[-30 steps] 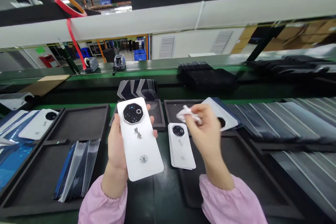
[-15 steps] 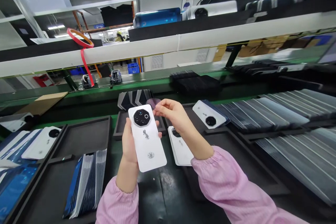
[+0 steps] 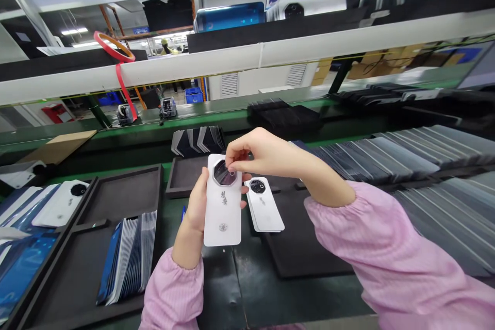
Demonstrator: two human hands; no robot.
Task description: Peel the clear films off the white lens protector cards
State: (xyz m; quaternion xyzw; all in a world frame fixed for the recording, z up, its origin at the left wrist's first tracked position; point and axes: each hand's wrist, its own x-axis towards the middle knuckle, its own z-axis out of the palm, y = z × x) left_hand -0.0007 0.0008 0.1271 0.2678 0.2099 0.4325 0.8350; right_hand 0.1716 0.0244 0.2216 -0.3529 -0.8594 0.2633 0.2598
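A white phone back cover (image 3: 222, 214) with dark lettering and a round emblem stands tilted towards me in my left hand (image 3: 196, 201), thumb along its left edge and fingertips showing at the right. My right hand (image 3: 257, 152) is bent over the top of the cover, thumb and forefinger pinched at the right side of the camera area. A thin, purplish see-through film (image 3: 223, 174) lies over the camera lenses at those fingertips. Just right of the cover, a small stack of white back covers (image 3: 268, 211) lies on the dark green bench.
Black trays (image 3: 129, 185) stand on the left, one with a row of thin panels (image 3: 129, 252). Rows of greyish panels (image 3: 386, 160) fill the right side. Behind are a stack of dark panels (image 3: 197, 140) and a shelf rail (image 3: 220, 69) with a red tape roll (image 3: 114, 47).
My right hand first held a crumpled white wipe, then a purplish film beside the cover. Now it has moved onto the camera area with the film. My left hand keeps the cover, turned more upright.
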